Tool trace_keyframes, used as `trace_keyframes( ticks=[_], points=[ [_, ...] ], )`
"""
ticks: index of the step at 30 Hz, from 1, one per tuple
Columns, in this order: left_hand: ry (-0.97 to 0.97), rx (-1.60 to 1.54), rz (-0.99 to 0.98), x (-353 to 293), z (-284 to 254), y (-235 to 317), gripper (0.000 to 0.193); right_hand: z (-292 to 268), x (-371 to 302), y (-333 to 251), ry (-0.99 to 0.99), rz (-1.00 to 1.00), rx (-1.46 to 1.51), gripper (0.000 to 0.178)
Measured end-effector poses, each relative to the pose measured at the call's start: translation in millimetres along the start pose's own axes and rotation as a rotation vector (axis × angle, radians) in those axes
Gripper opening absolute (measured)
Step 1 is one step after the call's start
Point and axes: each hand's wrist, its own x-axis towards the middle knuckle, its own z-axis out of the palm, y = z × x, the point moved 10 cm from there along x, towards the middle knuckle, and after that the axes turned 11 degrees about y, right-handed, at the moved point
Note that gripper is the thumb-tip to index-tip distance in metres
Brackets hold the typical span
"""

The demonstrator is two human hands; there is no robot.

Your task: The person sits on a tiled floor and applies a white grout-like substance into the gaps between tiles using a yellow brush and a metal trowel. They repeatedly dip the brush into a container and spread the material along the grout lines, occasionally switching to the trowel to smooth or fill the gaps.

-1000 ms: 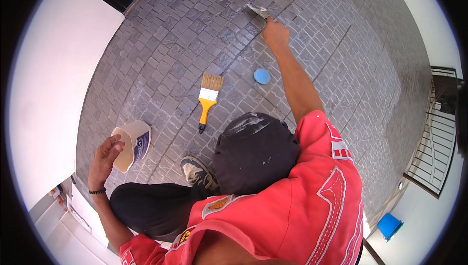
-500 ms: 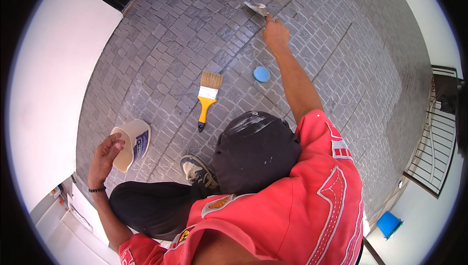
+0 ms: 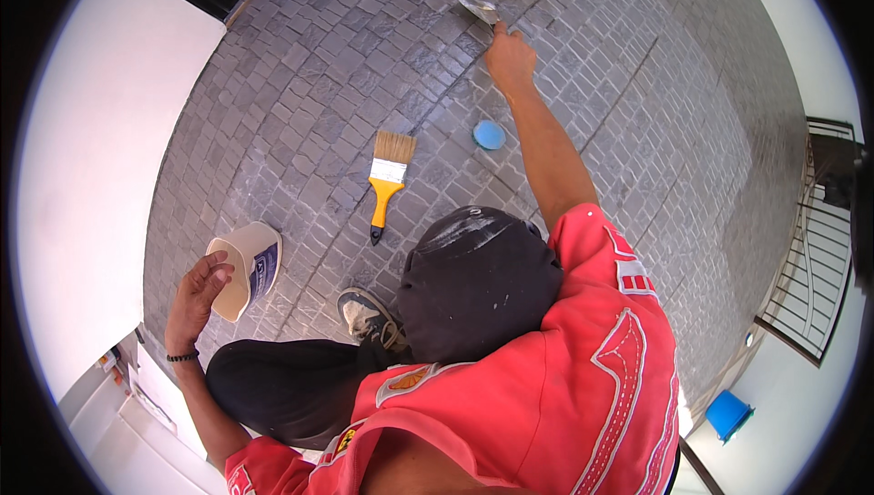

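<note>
My right hand [image 3: 512,60] is stretched far forward over the floor, closed around the handle of a putty knife [image 3: 476,9]. Its light metal blade is at or close to the stone paving; contact cannot be made out. Nearer to me on the paving lie a round light-blue disc [image 3: 489,135] and a wide paintbrush [image 3: 386,184] with tan bristles and a yellow handle. My left hand [image 3: 197,297], a dark bead bracelet at its wrist, hovers at the mouth of a cream bucket [image 3: 234,254]. Its fingers are loosely bent and apart, with nothing visible in them.
Grey stone paving [image 3: 300,104] spreads all around, crossed by straight dark joints. A white wall [image 3: 105,158] bounds the left side. My shoe [image 3: 366,315] is planted by the brush. At the right are a metal gate [image 3: 808,267] and a blue bucket [image 3: 727,415].
My right hand and the putty knife have shifted very slightly forward and left. The left hand, brush, disc and bucket stay practically where they were.
</note>
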Motion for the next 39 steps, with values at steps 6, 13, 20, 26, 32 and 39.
trace_keyframes(
  ticks=[6, 13, 20, 26, 32, 39],
  points=[
    [-0.008, -0.014, 0.008, 0, 0, 0, 0.057, -1, 3, 0, -0.010, 0.001, 0.009, 0.042],
    [-0.017, -0.040, 0.013, -1, -1, -2, 0.057, 5, 5, 1, -0.076, 0.053, 0.041, 0.044],
    [-0.006, -0.036, 0.024, -6, -3, -2, 0.058, 5, 7, -3, -0.098, 0.041, 0.057, 0.043],
    [-0.006, -0.032, 0.040, -8, -5, -5, 0.059, 1, 8, -10, -0.052, 0.016, 0.054, 0.031],
    [-0.004, -0.032, 0.037, -10, -6, -6, 0.059, 1, 12, 0, -0.099, 0.184, 0.111, 0.040],
    [0.014, -0.053, 0.034, -7, -2, 2, 0.057, -18, -92, -77, -0.246, 0.206, 0.934, 0.040]
  ],
)
